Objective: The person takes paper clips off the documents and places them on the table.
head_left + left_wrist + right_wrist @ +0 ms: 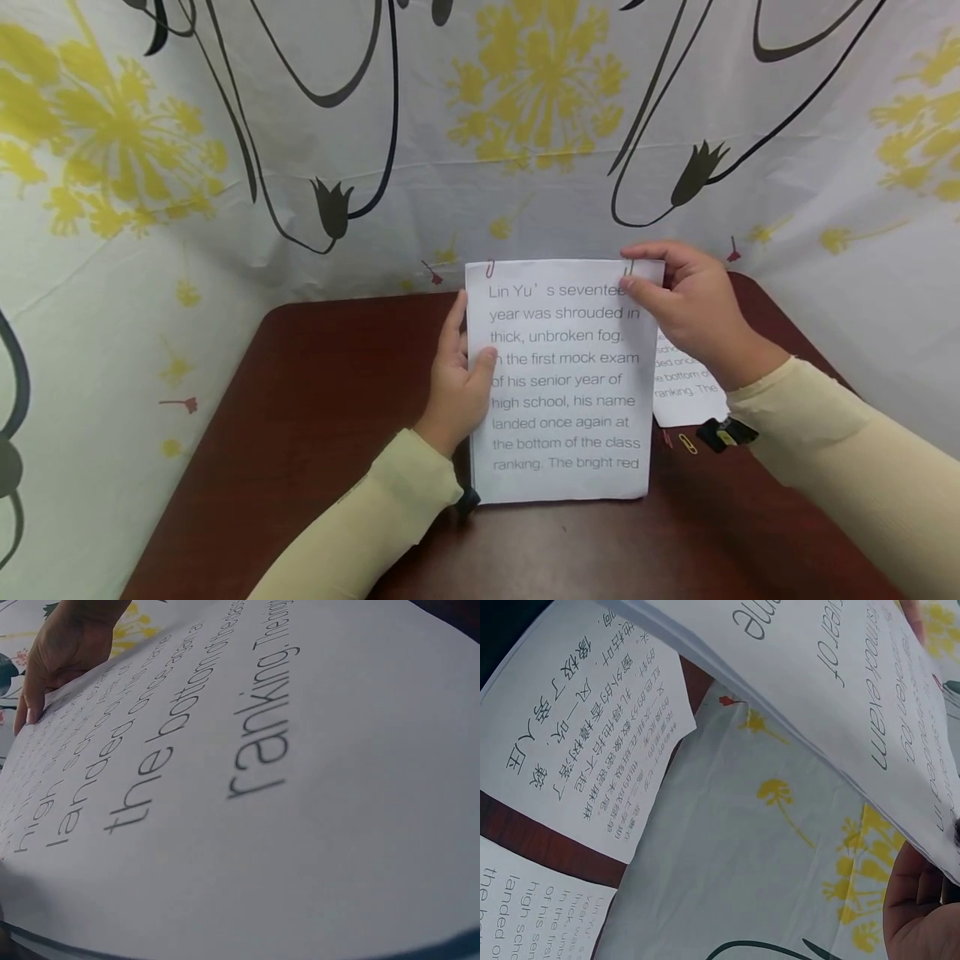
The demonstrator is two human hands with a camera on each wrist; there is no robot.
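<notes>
Nearest the camera, two pale yellow sleeves [390, 517] reach in over the dark red-brown surface [315, 417]. A stack of printed sheets [566, 392] stands nearly upright on its bottom edge on the surface, between the two hands, its English text facing the wearer.

The left hand [457, 383] holds the stack at its left edge, thumb curled onto the front page and fingers behind, so its grip is closed on the stack. In the left wrist view the page fills most of the picture, with the words "the bottom" and "ranking" large.

To the right of the stack, a gold clip [687, 443] and a black clip [723, 433] lie on the surface beside another printed sheet [686, 379] that lies flat, partly hidden by the right forearm. The right wrist view shows more loose sheets, one in Chinese [592, 742].

Higher up, the right hand [693, 308] pinches the stack's top right corner, its grip closed there around a gold paper clip [630, 268] on the top edge. A red paper clip [490, 268] sits on the top left corner.

Behind everything hangs a white cloth [480, 125] printed with yellow flowers and black stems.
</notes>
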